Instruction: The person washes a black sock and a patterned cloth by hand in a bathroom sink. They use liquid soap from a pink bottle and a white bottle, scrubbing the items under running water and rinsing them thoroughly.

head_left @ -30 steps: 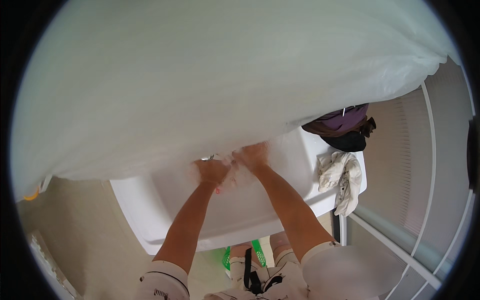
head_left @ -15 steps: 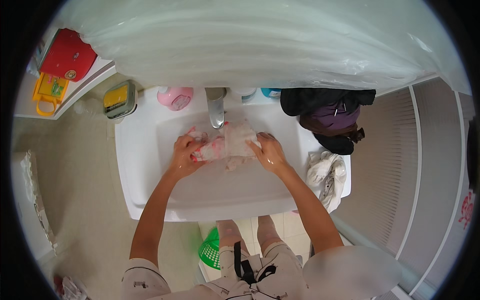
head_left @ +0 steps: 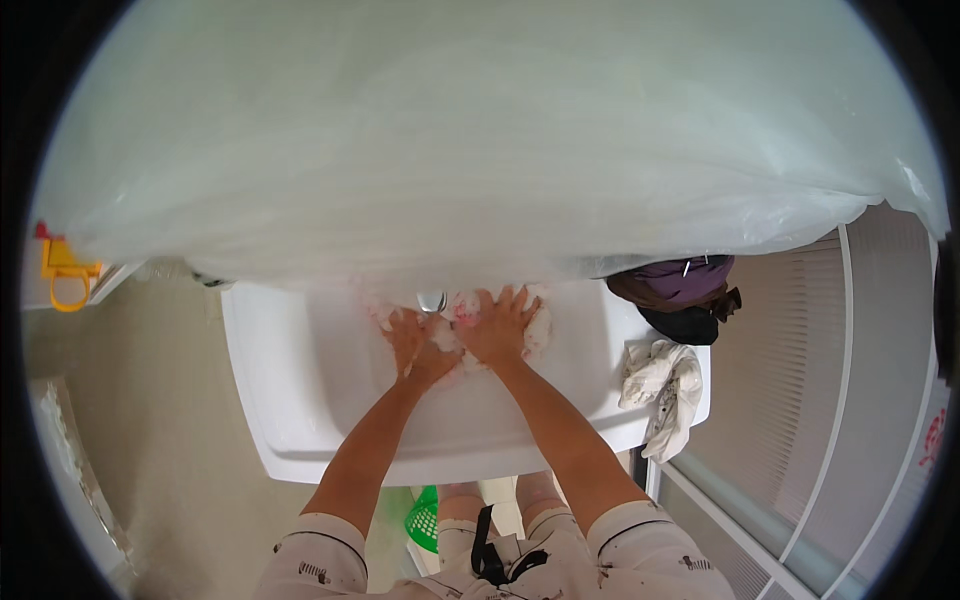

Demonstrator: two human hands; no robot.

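Observation:
Wet pale cloth with pink-red patches lies bunched in the white sink, below the silver faucet. Both of my hands press down on it. My right hand rests with its fingers spread wide over the cloth's right part. My left hand leans on the left part, its fingers apart and touching the fabric. The cloth between and beneath my palms is mostly hidden.
A translucent plastic sheet hangs over the sink's far side and covers things there. Dark and purple clothing and a white garment lie on the right rim. A green basket stands below.
My hands have come closer together and flattened onto the cloth, which was held stretched between them before. The plastic sheet now reaches lower in view, hiding the pink container and sponge box.

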